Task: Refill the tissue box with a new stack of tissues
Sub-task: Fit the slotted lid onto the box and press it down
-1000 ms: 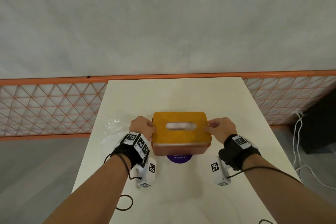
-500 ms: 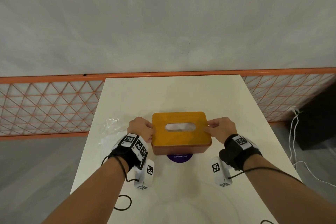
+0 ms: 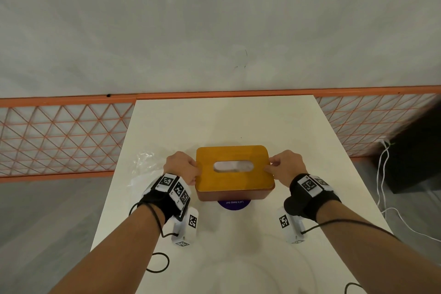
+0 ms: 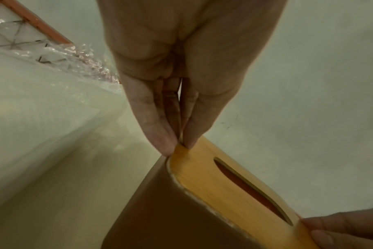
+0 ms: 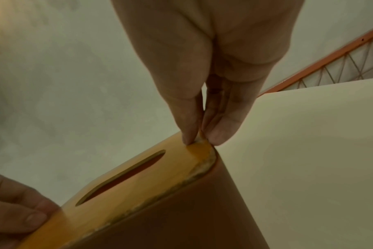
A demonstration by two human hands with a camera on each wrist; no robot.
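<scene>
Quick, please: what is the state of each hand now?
Left hand: pinches the left end of the lid.
Right hand: pinches the right end of the lid.

We look at a plain indoor work space, and it seems prepared for recording more than for living. A white table [image 3: 281, 124] stands against a bare grey wall [image 3: 214, 21]. Behind the table runs an orange barrier [image 3: 64, 136] with a triangle mesh. The floor [image 3: 50, 222] is grey. White cables [image 3: 384, 174] hang at the right beside a dark block that we cannot identify. Both wrists carry black straps with printed marker tags [image 3: 175, 188].
</scene>
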